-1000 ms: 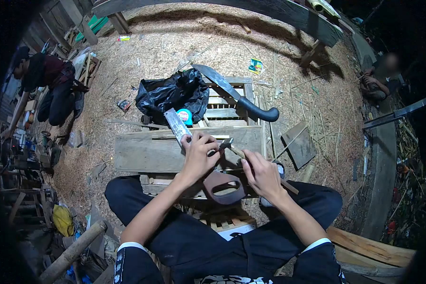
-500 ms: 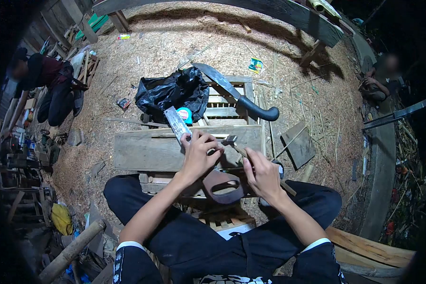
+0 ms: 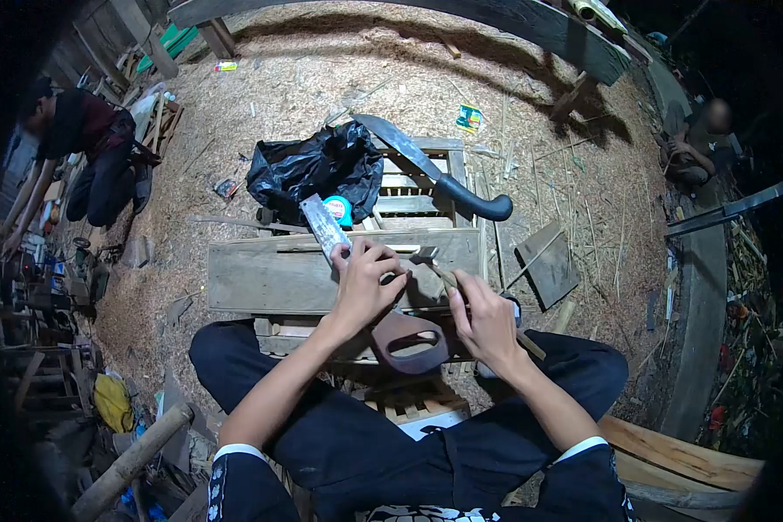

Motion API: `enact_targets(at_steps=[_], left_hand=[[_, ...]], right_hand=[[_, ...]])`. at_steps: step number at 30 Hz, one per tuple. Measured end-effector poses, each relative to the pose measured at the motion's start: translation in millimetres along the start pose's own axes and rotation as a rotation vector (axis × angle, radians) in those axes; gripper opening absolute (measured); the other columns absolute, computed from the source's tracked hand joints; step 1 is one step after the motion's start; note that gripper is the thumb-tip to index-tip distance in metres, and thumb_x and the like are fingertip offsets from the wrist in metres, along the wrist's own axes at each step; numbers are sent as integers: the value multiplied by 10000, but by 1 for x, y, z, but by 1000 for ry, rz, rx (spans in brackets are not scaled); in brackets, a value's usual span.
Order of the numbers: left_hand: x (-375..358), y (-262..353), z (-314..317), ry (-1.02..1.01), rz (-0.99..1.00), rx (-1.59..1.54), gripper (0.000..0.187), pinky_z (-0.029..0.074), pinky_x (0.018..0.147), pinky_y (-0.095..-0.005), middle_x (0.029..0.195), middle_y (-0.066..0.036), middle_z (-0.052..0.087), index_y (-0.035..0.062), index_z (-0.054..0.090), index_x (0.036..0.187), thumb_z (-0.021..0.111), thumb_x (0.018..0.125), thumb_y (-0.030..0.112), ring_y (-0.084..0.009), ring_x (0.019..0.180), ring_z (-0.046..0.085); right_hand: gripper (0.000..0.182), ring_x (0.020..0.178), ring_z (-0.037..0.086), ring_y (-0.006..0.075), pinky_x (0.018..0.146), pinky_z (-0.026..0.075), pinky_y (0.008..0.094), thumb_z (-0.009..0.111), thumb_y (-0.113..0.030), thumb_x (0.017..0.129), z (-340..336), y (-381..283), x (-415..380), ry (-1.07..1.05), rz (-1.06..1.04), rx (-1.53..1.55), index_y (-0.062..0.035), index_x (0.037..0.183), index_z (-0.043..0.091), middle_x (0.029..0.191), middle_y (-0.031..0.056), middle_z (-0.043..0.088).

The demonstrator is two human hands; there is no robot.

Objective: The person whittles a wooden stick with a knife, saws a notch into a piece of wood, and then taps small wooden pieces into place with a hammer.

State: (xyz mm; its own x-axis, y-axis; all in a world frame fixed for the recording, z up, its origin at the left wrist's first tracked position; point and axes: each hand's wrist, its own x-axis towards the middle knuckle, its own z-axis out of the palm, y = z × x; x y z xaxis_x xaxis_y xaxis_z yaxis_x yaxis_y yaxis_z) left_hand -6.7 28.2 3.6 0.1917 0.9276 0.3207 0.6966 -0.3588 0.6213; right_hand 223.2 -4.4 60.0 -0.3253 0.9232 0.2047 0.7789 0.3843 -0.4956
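Wooden plank (image 3: 270, 278) at centre frame carries a saw (image 3: 326, 228) pinned under the left hand (image 3: 363, 283); right hand (image 3: 487, 320) grips a hammer (image 3: 435, 268); machete (image 3: 439, 178) and black bag (image 3: 317, 167) lie above.

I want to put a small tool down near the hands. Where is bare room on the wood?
The plank is bare left of the left hand. By the right hand and hammer it is crowded. Behind, the crate carries the black bag and machete.
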Motion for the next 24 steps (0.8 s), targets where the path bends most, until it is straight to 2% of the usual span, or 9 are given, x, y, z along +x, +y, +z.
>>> enact_targets(at_steps=[15, 18, 20, 21, 24], left_hand=[[2, 0, 0, 12, 20, 34, 117, 260, 1006, -555, 1001, -9, 684, 117, 760, 811, 816, 802, 219, -246, 1106, 557], [0, 2, -3, 5, 14, 22, 120, 267, 1014, -523, 1004, -20, 684, 109, 747, 824, 811, 808, 210, -242, 1104, 559], [-1, 3, -5, 7, 75, -76, 129, 328, 994, -464, 1003, -45, 681, 85, 720, 870, 793, 825, 182, -253, 1074, 580], [-3, 5, -6, 4, 81, -75, 129, 328, 994, -464, 1003, -45, 681, 85, 720, 870, 793, 825, 182, -253, 1074, 580], [-15, 16, -10, -110, 265, -167, 119, 440, 902, -407, 1025, -79, 713, 63, 694, 928, 774, 861, 121, -279, 1001, 653]], right_hand=[[297, 740, 679, 386, 612, 537, 465, 590, -209, 1022, 1, -1, -3, 28, -12, 53, -46, 1269, 611, 938, 165, 650], [289, 757, 678, 392, 630, 537, 470, 587, -213, 1023, -1, -1, -2, 41, 11, 67, -51, 1261, 613, 941, 168, 647], [283, 790, 682, 402, 666, 540, 482, 583, -222, 1026, -4, 3, 0, 74, 23, 62, -52, 1250, 617, 976, 176, 659], [283, 790, 682, 402, 666, 540, 482, 583, -222, 1026, -4, 5, 0, 81, 26, 63, -52, 1250, 617, 976, 176, 659], [288, 856, 689, 415, 720, 544, 496, 576, -229, 1029, -7, 11, 2, 62, 107, 71, -42, 1244, 619, 1049, 195, 679]])
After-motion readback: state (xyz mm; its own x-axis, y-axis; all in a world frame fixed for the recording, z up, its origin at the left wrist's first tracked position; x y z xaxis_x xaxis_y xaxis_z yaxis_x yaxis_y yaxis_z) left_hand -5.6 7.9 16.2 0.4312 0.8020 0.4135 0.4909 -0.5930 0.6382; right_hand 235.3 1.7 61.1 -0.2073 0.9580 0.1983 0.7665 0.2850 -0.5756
